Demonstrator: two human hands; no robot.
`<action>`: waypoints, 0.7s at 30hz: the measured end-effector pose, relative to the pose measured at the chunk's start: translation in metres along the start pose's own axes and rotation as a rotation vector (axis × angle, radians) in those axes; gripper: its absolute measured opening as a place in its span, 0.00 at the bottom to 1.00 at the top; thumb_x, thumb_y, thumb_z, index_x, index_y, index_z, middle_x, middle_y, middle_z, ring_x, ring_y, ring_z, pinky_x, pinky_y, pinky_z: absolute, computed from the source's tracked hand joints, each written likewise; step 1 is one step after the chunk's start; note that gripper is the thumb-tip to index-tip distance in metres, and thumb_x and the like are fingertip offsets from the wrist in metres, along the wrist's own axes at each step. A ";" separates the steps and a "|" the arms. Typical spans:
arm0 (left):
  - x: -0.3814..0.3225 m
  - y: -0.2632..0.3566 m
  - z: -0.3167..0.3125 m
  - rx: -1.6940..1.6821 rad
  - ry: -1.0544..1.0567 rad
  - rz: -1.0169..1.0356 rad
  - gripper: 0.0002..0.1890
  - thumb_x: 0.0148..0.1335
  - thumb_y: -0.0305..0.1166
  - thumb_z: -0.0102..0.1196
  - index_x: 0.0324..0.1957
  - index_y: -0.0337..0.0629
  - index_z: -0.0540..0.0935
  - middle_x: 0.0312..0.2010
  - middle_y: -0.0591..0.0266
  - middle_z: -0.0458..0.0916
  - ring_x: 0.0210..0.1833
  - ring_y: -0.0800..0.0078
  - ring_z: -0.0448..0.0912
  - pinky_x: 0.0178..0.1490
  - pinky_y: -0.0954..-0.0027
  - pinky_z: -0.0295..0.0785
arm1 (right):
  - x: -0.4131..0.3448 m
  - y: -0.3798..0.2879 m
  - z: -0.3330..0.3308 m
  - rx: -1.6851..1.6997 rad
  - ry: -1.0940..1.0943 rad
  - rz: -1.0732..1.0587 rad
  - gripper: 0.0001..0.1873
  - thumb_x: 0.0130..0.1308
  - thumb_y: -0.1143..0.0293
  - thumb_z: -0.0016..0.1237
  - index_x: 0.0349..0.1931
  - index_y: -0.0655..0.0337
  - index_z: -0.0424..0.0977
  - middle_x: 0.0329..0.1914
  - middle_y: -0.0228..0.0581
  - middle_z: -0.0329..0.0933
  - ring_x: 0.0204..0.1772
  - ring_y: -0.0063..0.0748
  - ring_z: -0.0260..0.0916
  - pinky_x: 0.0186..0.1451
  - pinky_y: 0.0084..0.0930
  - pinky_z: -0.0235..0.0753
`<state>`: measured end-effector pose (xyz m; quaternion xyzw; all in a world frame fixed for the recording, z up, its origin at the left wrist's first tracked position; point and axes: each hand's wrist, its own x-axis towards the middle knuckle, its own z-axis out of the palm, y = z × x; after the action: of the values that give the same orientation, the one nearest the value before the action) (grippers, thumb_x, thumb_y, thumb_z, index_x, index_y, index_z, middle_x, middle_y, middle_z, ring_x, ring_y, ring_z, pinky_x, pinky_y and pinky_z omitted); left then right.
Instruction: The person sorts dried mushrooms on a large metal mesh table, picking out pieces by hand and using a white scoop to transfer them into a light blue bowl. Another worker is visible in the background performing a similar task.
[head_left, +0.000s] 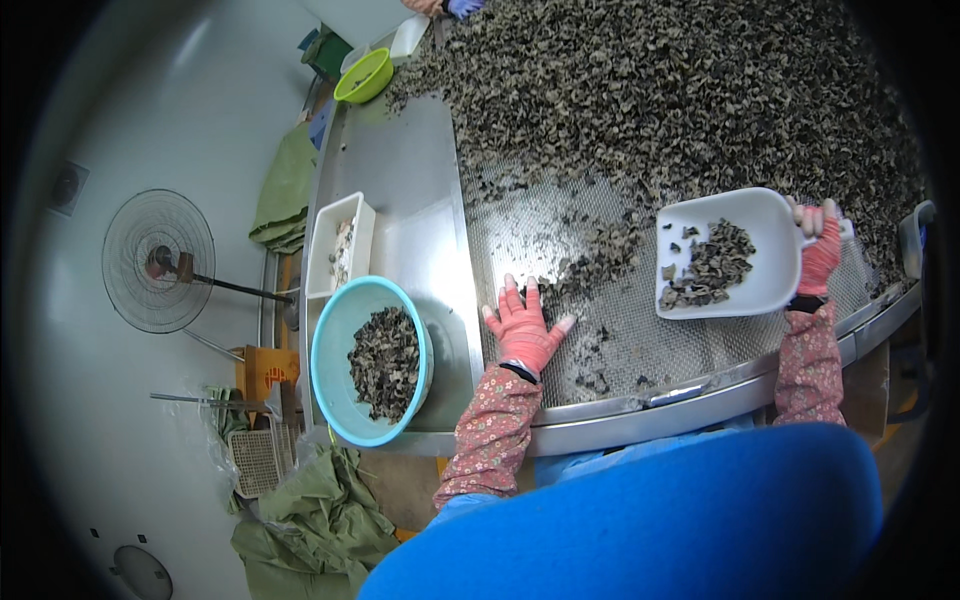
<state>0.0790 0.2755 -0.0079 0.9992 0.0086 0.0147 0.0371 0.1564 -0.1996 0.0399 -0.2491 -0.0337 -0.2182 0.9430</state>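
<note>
My left hand (521, 330), in a pink glove with pale fingertips, lies spread on the perforated metal tabletop (517, 225). Its fingers reach the edge of a small strip of dried black fungus pieces (600, 255). With my right hand (817, 244) I grip the handle of a white plastic scoop (765, 262) above the mesh. Some dark dried pieces (712, 262) rest inside the scoop, and a few lie apart near its front edge. Beyond both hands spreads a large heap of the same dried pieces (660, 90).
A light-blue basin (326, 375) holding dried pieces stands on the left steel ledge, touching a white tray (364, 232) with pale scraps. Farther back is a yellow-green bowl (382, 75). Another person's gloved hand (465, 7) shows at the top. A fan (159, 259) stands left.
</note>
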 end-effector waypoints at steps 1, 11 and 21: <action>0.008 0.006 0.001 -0.042 -0.052 0.030 0.55 0.55 0.66 0.62 0.75 0.41 0.60 0.77 0.39 0.53 0.79 0.41 0.52 0.81 0.46 0.42 | 0.007 0.010 0.002 0.006 0.043 0.007 0.29 0.84 0.59 0.34 0.17 0.48 0.50 0.16 0.23 0.50 0.29 0.28 0.50 0.71 0.41 0.63; 0.083 0.079 0.013 -0.268 -0.039 0.148 0.53 0.61 0.67 0.55 0.77 0.39 0.57 0.77 0.45 0.56 0.80 0.47 0.52 0.81 0.47 0.40 | 0.018 0.042 0.010 -0.057 -0.023 0.033 0.29 0.84 0.60 0.34 0.16 0.48 0.52 0.16 0.24 0.50 0.31 0.27 0.53 0.69 0.40 0.65; 0.097 0.155 0.014 -0.690 0.103 0.286 0.26 0.66 0.44 0.62 0.63 0.44 0.78 0.63 0.51 0.75 0.66 0.55 0.72 0.70 0.59 0.69 | 0.008 0.043 0.011 -0.088 -0.091 0.001 0.29 0.84 0.61 0.33 0.16 0.48 0.51 0.16 0.23 0.51 0.31 0.26 0.54 0.67 0.37 0.65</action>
<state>0.1786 0.1215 -0.0071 0.9171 -0.1344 0.0721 0.3685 0.1826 -0.1643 0.0314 -0.3001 -0.0668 -0.2074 0.9287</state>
